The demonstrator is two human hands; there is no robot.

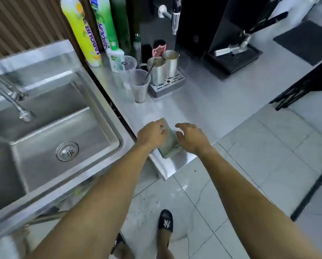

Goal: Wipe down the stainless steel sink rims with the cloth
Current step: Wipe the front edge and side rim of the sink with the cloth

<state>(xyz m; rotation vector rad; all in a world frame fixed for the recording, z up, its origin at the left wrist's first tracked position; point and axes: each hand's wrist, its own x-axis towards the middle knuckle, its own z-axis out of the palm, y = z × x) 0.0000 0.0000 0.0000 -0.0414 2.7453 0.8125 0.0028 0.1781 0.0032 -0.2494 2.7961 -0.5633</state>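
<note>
A folded grey cloth [169,144] lies on the steel counter [193,109] near its front corner, to the right of the sink. My left hand [151,134] rests on the cloth's left side with fingers curled over its edge. My right hand [192,138] hovers at the cloth's right edge, fingers loosely spread, holding nothing. The stainless steel sink [63,131] fills the left of the view, its right rim [117,118] running beside the counter. A drain [67,151] sits in the basin.
A tap [16,101] reaches over the basin. At the counter's back stand detergent bottles [81,30], plastic cups [140,85], and metal jugs [162,70] on a drip tray. A black machine [229,34] stands behind. Tiled floor and my slippered foot [165,221] lie below.
</note>
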